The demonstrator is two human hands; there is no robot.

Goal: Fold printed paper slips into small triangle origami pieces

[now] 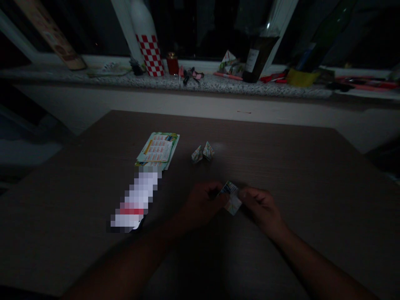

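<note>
Both my hands pinch one small folded piece of printed paper point(231, 200) just above the brown table point(281, 175). My left hand point(201, 204) grips its left edge with closed fingers. My right hand point(261, 206) holds its right side, thumb on top. Two small folded paper shapes point(203, 153) stand side by side on the table a little beyond my hands. The light is dim.
A stack of printed sheets point(158, 149) lies to the left, with a blurred-out flat object point(135, 200) in front of it. On the stone windowsill point(175, 82) behind stand a red-checked bottle point(149, 41), a small red can point(172, 63), dark glass bottles point(259, 54), pens and clutter.
</note>
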